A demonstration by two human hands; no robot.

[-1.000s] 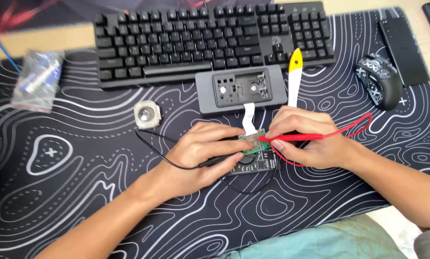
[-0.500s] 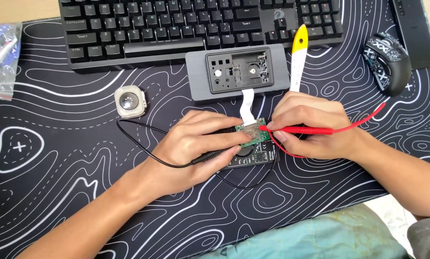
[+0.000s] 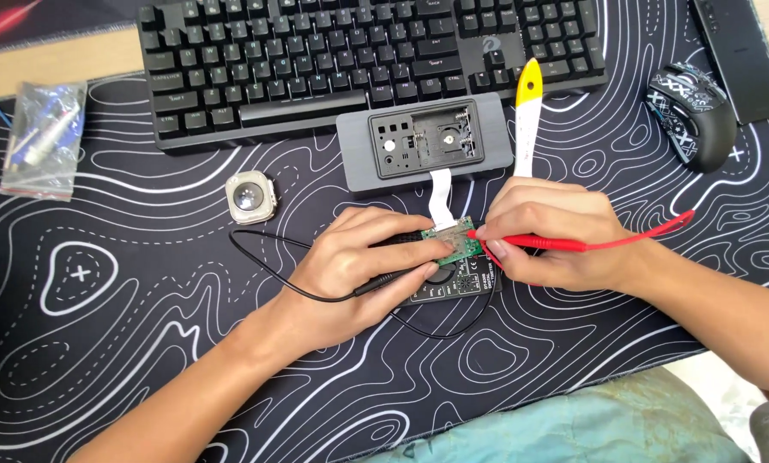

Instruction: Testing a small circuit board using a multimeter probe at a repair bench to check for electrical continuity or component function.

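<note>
The left hand is pinching a black probe and the right hand a red probe, both tips touching a small green circuit board with a white ribbon cable.

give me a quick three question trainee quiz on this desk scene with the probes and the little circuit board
1. True or false: the right hand holds the red probe with its tip at the small green circuit board.
2. Which hand holds the black probe?
3. What lies beside the opened grey case on its right: (a) a yellow-tipped white tool, (b) a round watch body, (c) a plastic bag?

Key: 1 true. 2 the left hand. 3 a.
</note>
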